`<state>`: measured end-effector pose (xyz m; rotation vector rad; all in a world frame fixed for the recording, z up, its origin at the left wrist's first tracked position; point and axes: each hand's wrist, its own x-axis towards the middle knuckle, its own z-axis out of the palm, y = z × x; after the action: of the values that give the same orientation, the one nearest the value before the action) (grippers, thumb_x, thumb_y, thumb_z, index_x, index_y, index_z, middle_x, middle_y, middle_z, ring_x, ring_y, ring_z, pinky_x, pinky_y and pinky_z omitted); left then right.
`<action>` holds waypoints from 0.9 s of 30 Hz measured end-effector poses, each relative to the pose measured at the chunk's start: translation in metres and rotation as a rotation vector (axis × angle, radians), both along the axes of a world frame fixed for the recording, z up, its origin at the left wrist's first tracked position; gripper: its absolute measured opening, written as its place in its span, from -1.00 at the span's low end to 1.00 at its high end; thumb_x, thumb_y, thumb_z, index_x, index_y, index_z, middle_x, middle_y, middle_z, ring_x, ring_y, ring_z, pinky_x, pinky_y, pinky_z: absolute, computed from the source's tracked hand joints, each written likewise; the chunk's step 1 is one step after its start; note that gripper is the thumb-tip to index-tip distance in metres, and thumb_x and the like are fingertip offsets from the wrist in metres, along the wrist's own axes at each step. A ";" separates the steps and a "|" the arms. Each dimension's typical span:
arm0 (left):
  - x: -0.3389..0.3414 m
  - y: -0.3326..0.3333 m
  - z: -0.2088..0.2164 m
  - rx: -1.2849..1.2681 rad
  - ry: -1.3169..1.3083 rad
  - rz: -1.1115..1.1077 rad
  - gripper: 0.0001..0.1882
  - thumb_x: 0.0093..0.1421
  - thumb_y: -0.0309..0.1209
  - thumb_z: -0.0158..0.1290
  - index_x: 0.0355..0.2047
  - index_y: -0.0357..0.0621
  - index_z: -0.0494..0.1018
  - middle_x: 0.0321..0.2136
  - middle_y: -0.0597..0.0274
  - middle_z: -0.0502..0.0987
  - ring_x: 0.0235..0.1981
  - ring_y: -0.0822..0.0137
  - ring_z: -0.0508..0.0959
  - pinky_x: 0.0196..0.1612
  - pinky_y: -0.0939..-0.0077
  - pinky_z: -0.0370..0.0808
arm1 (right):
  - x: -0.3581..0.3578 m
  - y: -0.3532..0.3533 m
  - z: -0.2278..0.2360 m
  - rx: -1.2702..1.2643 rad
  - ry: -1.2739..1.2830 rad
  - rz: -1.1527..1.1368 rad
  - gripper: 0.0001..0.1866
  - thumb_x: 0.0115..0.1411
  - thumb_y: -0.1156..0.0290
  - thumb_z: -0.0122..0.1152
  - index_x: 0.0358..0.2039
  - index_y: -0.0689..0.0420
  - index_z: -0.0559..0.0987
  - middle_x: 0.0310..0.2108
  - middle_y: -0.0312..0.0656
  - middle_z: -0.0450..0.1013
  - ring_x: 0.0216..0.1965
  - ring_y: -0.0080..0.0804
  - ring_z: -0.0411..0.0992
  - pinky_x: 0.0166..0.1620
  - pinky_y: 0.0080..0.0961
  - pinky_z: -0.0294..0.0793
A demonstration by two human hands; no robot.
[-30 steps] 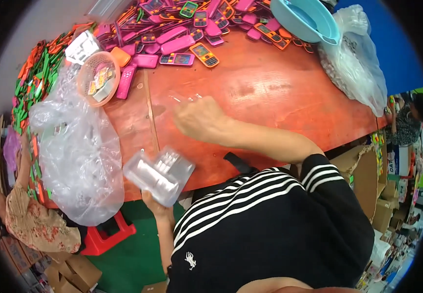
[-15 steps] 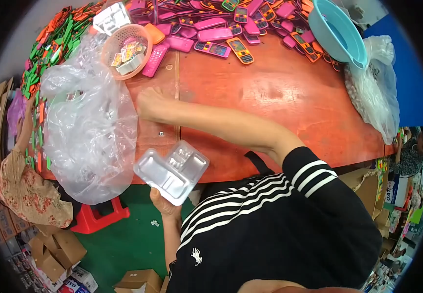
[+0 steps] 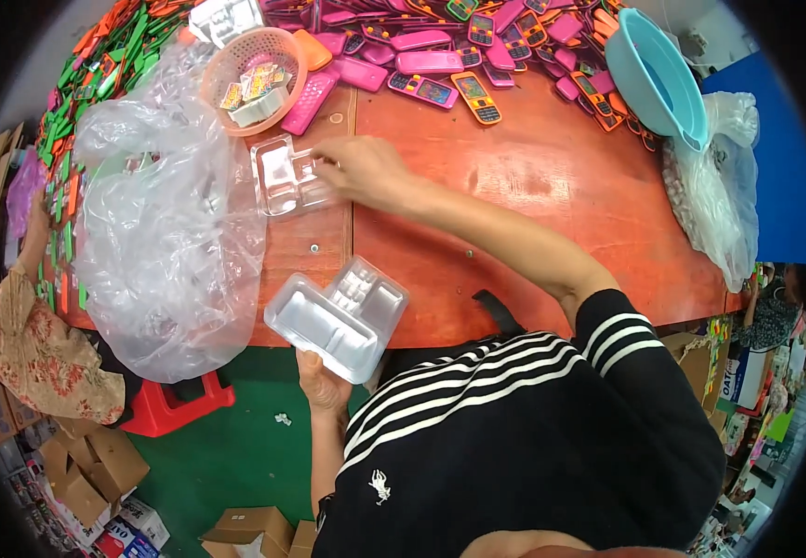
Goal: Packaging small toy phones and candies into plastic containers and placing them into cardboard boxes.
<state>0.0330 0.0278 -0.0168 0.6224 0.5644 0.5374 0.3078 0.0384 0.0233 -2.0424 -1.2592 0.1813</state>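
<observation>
My left hand point(image 3: 325, 383) grips the lower edge of a clear plastic compartment tray point(image 3: 314, 321), probably several nested together, at the table's front edge. Farther up, my right hand point(image 3: 366, 172) pinches the right side of another clear compartment tray point(image 3: 280, 177) just above the table. Left of both trays lies a large crumpled clear plastic bag point(image 3: 170, 251). An orange mesh basket point(image 3: 296, 65) holding small printed cards or packets point(image 3: 259, 91) stands behind the tray in my right hand. Behind that basket is a white tray-like stack point(image 3: 226, 20).
Pink and orange toy phones point(image 3: 426, 62) are piled along the back of the red table point(image 3: 514, 214); green and orange pieces point(image 3: 110, 65) heap at the left. At the right stand a blue basin point(image 3: 649, 79) and a plastic bag point(image 3: 719, 186). Another person point(image 3: 40, 344) sits at the left.
My right hand has moved right from beside the large bag, and a clear tray now shows in it. The left hand still holds its tray, shifted slightly in the picture.
</observation>
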 end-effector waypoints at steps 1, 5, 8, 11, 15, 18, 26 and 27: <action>0.005 0.001 0.009 -0.012 -0.006 -0.028 -0.30 -0.06 -0.06 0.12 0.03 -0.20 0.26 -0.10 0.16 0.44 -0.08 0.19 0.46 0.00 0.26 0.40 | 0.004 -0.008 0.001 -0.001 0.000 0.001 -0.72 0.08 0.24 0.04 -0.28 0.13 0.55 -0.38 0.01 0.49 -0.31 -0.03 0.46 -0.27 -0.18 0.43; 0.020 0.005 0.023 0.042 0.066 -0.022 -0.15 -0.10 -0.16 0.15 0.15 -0.24 0.07 -0.01 0.14 0.31 0.02 0.23 0.36 0.07 0.32 0.33 | -0.002 -0.034 0.015 -0.094 0.254 0.192 -0.66 0.06 0.14 0.17 -0.38 0.20 0.54 -0.52 -0.06 0.47 -0.45 -0.21 0.47 -0.40 -0.37 0.40; 0.039 0.006 0.028 0.166 0.045 0.014 -0.18 -0.07 -0.24 0.15 0.15 -0.27 0.05 -0.01 0.13 0.28 0.02 0.26 0.34 0.06 0.35 0.33 | -0.050 -0.066 0.049 -0.105 0.428 0.595 -0.58 -0.04 0.06 0.30 -0.42 0.20 0.53 -0.59 -0.14 0.45 -0.54 -0.30 0.45 -0.45 -0.41 0.39; 0.048 0.006 0.033 0.184 -0.015 -0.016 -0.18 -0.09 -0.25 0.24 0.11 -0.28 0.09 -0.05 0.13 0.32 -0.03 0.26 0.38 0.02 0.39 0.36 | -0.072 -0.082 0.053 -0.151 0.615 0.587 -0.61 -0.04 0.11 0.33 -0.44 0.23 0.56 -0.58 -0.19 0.48 -0.58 -0.45 0.41 -0.49 -0.49 0.40; 0.052 0.003 0.032 0.197 -0.024 -0.032 -0.18 -0.10 -0.24 0.27 0.09 -0.28 0.11 -0.08 0.15 0.34 -0.07 0.28 0.41 0.00 0.40 0.37 | -0.069 -0.097 0.057 -0.201 0.959 0.511 -0.68 0.04 0.21 0.28 -0.41 0.25 0.58 -0.60 -0.26 0.47 -0.59 -0.57 0.39 -0.52 -0.60 0.39; 0.057 0.002 0.027 0.265 -0.040 -0.097 -0.23 -0.14 -0.15 0.33 0.00 -0.26 0.23 -0.21 0.22 0.44 -0.19 0.32 0.48 -0.14 0.41 0.45 | -0.067 -0.105 0.049 -0.155 1.193 0.524 -0.74 0.10 0.28 0.23 -0.38 0.25 0.59 -0.63 -0.31 0.44 -0.59 -0.67 0.37 -0.53 -0.68 0.37; 0.048 0.008 0.022 0.184 0.077 0.004 -0.16 -0.12 -0.23 0.30 0.11 -0.29 0.13 -0.03 0.14 0.34 -0.04 0.27 0.40 0.05 0.36 0.33 | -0.050 -0.105 0.077 0.069 -0.250 -0.045 -0.89 -0.10 0.45 0.11 -0.67 0.19 0.47 -0.69 -0.10 0.42 -0.73 -0.29 0.39 -0.65 -0.39 0.34; 0.044 0.009 0.020 0.201 0.063 -0.004 -0.11 -0.14 -0.18 0.32 0.12 -0.29 0.12 -0.01 0.16 0.32 -0.01 0.27 0.38 0.06 0.35 0.32 | -0.048 -0.095 0.079 -0.203 -0.376 -0.118 -0.84 -0.10 0.38 0.09 -0.70 0.18 0.49 -0.65 -0.03 0.45 -0.68 -0.09 0.42 -0.63 -0.30 0.39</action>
<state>0.0768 0.0371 0.0028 0.8333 0.5725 0.5766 0.2594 -0.0567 0.1019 -2.3982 -1.3812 -0.1444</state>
